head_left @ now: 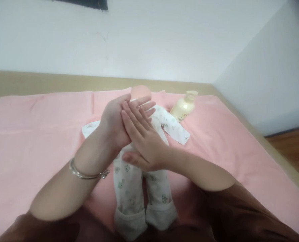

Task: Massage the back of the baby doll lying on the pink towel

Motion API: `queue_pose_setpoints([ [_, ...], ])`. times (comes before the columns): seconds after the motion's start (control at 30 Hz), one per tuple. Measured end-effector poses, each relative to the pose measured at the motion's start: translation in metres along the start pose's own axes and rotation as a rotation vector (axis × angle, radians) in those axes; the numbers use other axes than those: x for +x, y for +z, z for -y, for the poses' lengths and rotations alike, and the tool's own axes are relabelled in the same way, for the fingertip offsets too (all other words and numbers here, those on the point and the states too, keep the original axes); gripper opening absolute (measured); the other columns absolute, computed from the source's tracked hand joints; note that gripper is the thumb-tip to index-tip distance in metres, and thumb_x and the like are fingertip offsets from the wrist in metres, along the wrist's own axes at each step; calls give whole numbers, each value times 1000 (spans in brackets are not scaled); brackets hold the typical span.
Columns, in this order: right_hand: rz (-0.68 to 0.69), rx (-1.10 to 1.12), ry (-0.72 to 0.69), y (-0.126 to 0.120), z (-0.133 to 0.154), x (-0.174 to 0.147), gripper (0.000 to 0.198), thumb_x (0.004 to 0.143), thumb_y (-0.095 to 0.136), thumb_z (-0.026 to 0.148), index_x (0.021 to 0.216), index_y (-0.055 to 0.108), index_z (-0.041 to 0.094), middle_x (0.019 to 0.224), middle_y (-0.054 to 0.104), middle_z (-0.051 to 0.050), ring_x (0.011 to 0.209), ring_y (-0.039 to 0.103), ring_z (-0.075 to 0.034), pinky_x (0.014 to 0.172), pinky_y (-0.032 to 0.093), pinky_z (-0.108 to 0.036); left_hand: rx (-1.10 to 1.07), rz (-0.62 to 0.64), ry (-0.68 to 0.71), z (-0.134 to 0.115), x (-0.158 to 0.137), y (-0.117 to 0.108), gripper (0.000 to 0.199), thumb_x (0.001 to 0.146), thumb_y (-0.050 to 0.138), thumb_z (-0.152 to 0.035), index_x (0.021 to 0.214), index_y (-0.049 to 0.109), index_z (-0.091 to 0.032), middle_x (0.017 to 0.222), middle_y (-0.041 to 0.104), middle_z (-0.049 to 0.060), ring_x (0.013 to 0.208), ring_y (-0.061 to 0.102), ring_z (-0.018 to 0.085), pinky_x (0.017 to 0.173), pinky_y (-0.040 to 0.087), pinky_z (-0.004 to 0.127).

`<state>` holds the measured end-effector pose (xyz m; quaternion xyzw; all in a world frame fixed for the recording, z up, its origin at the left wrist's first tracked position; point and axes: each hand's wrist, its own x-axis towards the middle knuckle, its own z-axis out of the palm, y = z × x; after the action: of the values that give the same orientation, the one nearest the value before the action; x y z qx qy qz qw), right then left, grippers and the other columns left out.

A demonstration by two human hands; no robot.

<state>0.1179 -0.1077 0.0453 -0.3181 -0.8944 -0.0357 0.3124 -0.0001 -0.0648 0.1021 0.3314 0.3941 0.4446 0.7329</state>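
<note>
My left hand is turned palm up with its fingers stretched out, and a silver bracelet circles that wrist. Flat across its palm lies my right hand, fingers straight and thumb spread. I see nothing held between the two palms. Beneath them a baby doll in a white printed outfit lies on its back. Its round head shows beyond my fingertips, while my hands hide most of its chest. To the right of the doll, beside its sleeve, is a pale yellow pump bottle.
A pink sheet spreads under the doll and bottle over a surface with a tan edge. White walls rise behind and to the right. Wooden flooring shows at the far right.
</note>
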Motion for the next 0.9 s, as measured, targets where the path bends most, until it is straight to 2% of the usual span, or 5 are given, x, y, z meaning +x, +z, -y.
queue_pose_setpoints([
  [0.1,19,78,-77,2,9,-3,77,105,25,61,152,31,1,165,17,-29,157,-10,-29,131,13,-53,-21,60,-91,-3,11,-2,49,101,31,-48,109,68,-17,128,68,14,140,53,30,121,39,50],
  [0.23,113,99,-51,5,1,-4,61,107,24,55,150,42,16,166,30,-14,159,7,-20,131,15,-50,-58,-234,222,2,49,-25,31,95,42,-38,101,66,-20,134,64,11,143,49,26,126,34,44],
  [0.37,31,96,170,23,-28,-3,57,107,22,40,152,41,10,160,41,-12,155,27,-18,132,17,-45,81,-416,429,14,90,-46,15,88,53,-30,90,66,-22,128,68,6,132,57,24,123,38,40],
  [0.5,82,58,419,42,-54,-3,55,102,32,27,149,46,3,159,41,-17,154,29,-27,130,21,-50,437,-395,528,38,104,-49,15,81,55,-22,89,68,-20,112,72,6,116,64,24,112,47,39],
  [0.9,292,-30,603,32,-111,0,56,106,30,35,159,34,16,168,22,-10,157,19,-33,126,16,-61,1038,-290,627,73,93,-55,52,89,41,-22,135,61,-11,140,63,12,133,55,28,122,38,46],
])
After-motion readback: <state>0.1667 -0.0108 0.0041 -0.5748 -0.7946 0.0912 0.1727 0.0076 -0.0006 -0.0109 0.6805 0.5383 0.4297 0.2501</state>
